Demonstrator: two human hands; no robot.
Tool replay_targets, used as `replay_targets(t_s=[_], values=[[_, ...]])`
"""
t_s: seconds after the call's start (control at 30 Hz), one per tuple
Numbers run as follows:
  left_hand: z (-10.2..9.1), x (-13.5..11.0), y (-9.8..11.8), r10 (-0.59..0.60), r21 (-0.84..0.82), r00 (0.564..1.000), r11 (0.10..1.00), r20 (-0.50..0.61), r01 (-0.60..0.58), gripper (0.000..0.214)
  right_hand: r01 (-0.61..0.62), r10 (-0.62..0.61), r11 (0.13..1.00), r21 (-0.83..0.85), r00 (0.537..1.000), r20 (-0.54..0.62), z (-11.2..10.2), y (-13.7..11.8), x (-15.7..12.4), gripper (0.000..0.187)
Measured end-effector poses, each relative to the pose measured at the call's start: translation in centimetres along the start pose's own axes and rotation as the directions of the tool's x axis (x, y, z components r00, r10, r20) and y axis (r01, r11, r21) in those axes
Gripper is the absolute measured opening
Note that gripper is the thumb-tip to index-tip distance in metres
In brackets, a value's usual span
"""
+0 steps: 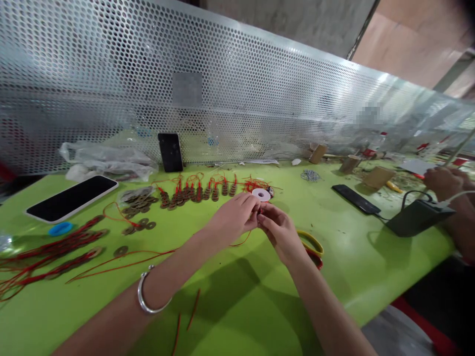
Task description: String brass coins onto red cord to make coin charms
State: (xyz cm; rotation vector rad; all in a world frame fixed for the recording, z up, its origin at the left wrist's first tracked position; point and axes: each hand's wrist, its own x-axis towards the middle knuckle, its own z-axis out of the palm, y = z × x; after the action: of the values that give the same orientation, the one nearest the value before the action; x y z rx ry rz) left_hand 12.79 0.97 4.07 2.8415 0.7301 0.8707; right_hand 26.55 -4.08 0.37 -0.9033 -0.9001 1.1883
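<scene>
My left hand (pixel 233 216) and my right hand (pixel 279 230) meet over the green table (pixel 237 301), fingers pinched together on a small red cord piece (pixel 259 211) between them. A strand of red cord (pixel 241 243) trails under the left hand. Just beyond my fingers lies a white spool (pixel 261 194). Behind it is a row of coin-and-red-cord charms (pixel 196 192). My left wrist wears a silver bangle (pixel 145 296).
Loose brass coins (pixel 138 202) and red cord bundles (pixel 55 252) lie at left, with a phone (pixel 71 198) and a blue ring (pixel 60 228). Another phone (pixel 170 151) leans on the perforated panel. A third phone (pixel 355 199), a power bank (pixel 418 217) and another person's hands (pixel 445 182) are at right.
</scene>
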Motion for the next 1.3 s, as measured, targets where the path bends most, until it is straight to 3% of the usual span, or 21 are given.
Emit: replay_targets(t_s=[0.27, 0.47, 0.6, 1.0, 1.2, 1.3], values=[[0.0, 0.0, 0.0, 0.016, 0.065, 1.0, 0.998, 0.027, -0.018, 0.009, -0.058, 0.057, 0.998, -0.015, 0.998, -0.029, -0.3, 0.1, 0.2, 0.028], [-0.8, 0.2, 0.3, 0.043, 0.227, 0.993, 0.972, 0.108, -0.067, 0.004, 0.056, -0.063, 0.99, -0.126, 0.996, -0.055, -0.1, -0.2, 0.0, 0.024], [-0.9, 0.2, 0.5, 0.04, 0.293, 0.997, 0.954, 0.071, -0.059, 0.004, 0.079, -0.088, 0.989, -0.125, 0.994, -0.07, -0.2, -0.1, 0.0, 0.022], [-0.8, 0.0, 0.0, -0.036, -0.113, 0.99, 0.993, -0.133, 0.021, 0.017, -0.042, 0.056, 0.993, 0.113, 0.991, -0.121, -0.2, -0.6, 0.4, 0.03], [-0.3, -0.1, 0.1, -0.033, -0.125, 0.964, 0.992, -0.263, 0.0, 0.007, -0.066, 0.084, 0.99, 0.125, 0.986, -0.146, -0.2, -0.6, 0.4, 0.031], [-0.2, -0.2, 0.2, -0.009, -0.057, 0.965, 0.998, -0.26, -0.006, 0.005, -0.066, 0.087, 0.988, 0.138, 0.985, -0.149, -0.1, -0.5, 0.4, 0.032]])
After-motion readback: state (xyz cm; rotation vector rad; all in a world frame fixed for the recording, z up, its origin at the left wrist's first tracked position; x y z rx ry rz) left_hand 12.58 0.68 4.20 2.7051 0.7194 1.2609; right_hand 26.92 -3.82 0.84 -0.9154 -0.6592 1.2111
